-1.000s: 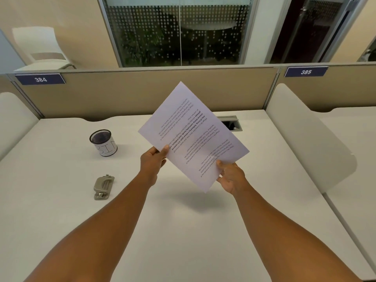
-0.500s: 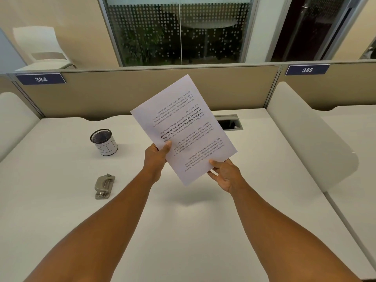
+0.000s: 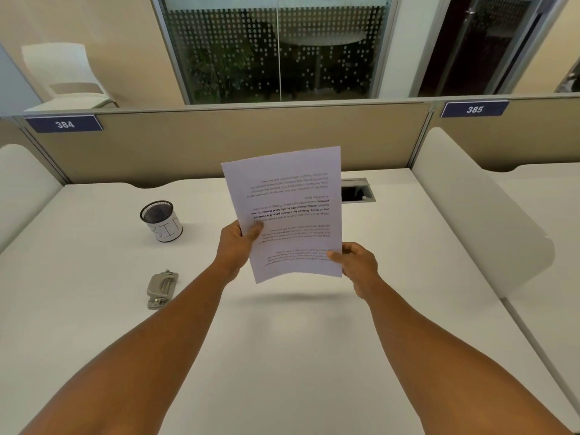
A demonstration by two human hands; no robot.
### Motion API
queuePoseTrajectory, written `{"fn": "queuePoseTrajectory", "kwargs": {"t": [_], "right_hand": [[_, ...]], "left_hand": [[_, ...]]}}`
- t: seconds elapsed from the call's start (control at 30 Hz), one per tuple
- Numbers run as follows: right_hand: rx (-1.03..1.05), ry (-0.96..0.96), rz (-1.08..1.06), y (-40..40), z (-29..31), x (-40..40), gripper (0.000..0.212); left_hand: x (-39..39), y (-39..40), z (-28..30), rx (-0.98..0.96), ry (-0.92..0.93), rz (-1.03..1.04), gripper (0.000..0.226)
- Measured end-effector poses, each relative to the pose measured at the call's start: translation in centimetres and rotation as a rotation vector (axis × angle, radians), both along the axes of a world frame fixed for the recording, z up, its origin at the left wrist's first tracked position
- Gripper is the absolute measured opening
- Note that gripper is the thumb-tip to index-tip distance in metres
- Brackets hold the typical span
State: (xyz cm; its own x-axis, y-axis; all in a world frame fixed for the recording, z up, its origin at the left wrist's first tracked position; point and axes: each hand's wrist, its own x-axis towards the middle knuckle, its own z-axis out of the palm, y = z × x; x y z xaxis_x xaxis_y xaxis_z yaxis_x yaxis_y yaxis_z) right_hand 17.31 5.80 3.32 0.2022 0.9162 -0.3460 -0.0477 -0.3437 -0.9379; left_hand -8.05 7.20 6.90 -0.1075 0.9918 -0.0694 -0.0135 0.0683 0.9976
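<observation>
A: What has been changed?
B: The sheet (image 3: 292, 196) has been turned from a slant to nearly upright; the right hand (image 3: 357, 262) has been shifted to its right edge.
A: How is it held?
B: It is pinched at its side edges by the left hand (image 3: 235, 246) and the right, thumbs laid on its front, fingers hidden behind; it is held above the desk (image 3: 282, 356), print upside down, lower edge bowed.

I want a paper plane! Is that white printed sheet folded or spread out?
Spread out: the white printed paper sheet shows one uncreased face, held by left hand and right hand.
</observation>
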Motion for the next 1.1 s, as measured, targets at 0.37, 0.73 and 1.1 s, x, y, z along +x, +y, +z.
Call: {"fn": "queuePoseTrajectory", "kwargs": {"t": [0.37,0.73,1.1], "right_hand": [[0.092,-0.362,0.088,0.4,-0.3,-0.3,0.022],[0.083,-0.452,0.143,0.0,-0.9,-0.5,0.024],[0.129,-0.443,0.143,0.2,-0.7,-0.7,0.026]], "left_hand": [[-0.3,-0.5,-1.6,-0.076,0.004,-0.010,0.010],[-0.3,-1.4,-3.1,-0.104,0.102,-0.070,0.013],[-0.5,-0.5,-3.0,-0.118,0.158,-0.092,0.020]]}}
